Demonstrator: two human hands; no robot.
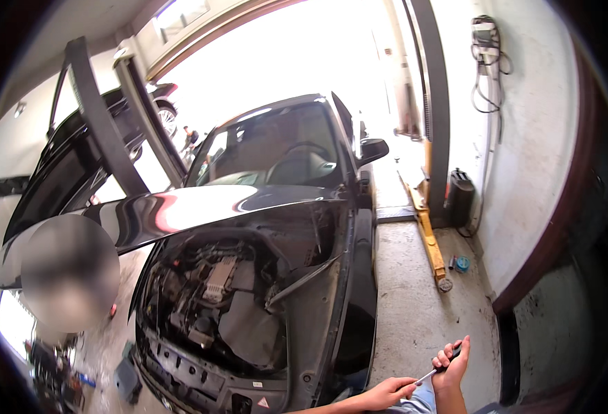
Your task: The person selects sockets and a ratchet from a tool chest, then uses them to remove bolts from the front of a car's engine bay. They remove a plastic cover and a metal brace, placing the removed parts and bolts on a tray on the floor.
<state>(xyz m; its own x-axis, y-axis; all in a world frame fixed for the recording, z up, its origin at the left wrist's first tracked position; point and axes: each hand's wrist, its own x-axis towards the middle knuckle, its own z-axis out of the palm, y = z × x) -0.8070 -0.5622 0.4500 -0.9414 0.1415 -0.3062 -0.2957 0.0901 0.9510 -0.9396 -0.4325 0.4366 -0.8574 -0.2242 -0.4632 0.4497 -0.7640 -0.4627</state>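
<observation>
At the lower right, my right hand (450, 367) is closed around the black handle of a screwdriver (425, 378), thumb pointing up. The metal shaft slants down and left from it. My left hand (389, 393) reaches across from the lower edge, its fingers closed at the far end of the shaft; the tip is hidden there. Both hands are over my blue jeans (421, 400), beside the front corner of a black car (349, 276). Its hood (200, 207) is raised above the engine (221, 276).
A person with a blurred head (69, 272) is at the left by the hood. A yellow lift arm (428, 238) extends along the floor from a dark post (434, 83). A black canister (461, 196) stands by the wall. Another black car (62, 165) is on the left.
</observation>
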